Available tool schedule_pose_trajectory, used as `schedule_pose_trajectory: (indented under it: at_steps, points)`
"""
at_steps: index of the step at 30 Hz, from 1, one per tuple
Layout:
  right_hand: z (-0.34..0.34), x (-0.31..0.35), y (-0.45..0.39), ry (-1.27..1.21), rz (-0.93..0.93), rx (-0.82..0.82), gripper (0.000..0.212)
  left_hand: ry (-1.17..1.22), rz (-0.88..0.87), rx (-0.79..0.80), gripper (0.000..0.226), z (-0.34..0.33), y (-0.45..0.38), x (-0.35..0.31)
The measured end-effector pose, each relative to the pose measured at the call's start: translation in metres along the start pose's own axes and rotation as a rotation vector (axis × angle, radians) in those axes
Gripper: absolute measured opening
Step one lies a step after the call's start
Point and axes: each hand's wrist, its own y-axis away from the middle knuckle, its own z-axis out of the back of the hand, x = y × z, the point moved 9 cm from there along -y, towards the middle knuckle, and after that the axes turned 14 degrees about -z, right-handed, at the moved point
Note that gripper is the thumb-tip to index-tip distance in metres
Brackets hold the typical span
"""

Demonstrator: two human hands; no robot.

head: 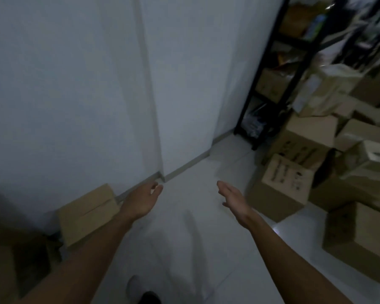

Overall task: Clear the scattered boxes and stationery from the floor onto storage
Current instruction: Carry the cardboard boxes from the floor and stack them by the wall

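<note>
— Where are the boxes?
— One cardboard box (281, 189) stands on the white tiled floor (195, 227) right of me; a flatter carton (88, 213) leans along the left wall, long axis parallel to it.
— Your grip?
— My left hand (143, 200) and right hand (233, 198) hang apart, fingers relaxed, holding nothing. A black shelf rack (263, 84) stands behind.

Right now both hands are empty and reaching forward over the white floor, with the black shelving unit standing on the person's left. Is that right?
Not quite. The head view shows the black shelving unit on the person's right, behind the stacked cardboard boxes, not on the left. The rest holds: the left hand and right hand are both empty, reaching forward over the white floor.
</note>
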Motion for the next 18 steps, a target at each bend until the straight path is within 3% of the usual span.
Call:
schedule_pose_trajectory:
  at_steps: [7, 12, 16, 18]
  points:
    - [0.166, -0.030, 0.059, -0.100, 0.058, -0.172, 0.054, -0.052, -0.173, -0.116, 0.044, -0.020, -0.020, -0.146]
    - [0.259, -0.033, 0.078, -0.161, 0.102, -0.255, 0.056, -0.039, -0.269, -0.087, 0.039, -0.058, -0.048, -0.237]
    - [0.325, -0.034, 0.078, -0.150, 0.151, -0.296, 0.074, 0.000, -0.329, -0.089, 0.038, -0.087, -0.080, -0.307]
    - [0.349, -0.033, 0.077, -0.166, 0.166, -0.300, 0.064, 0.011, -0.341, -0.084, 0.035, -0.104, -0.096, -0.332]
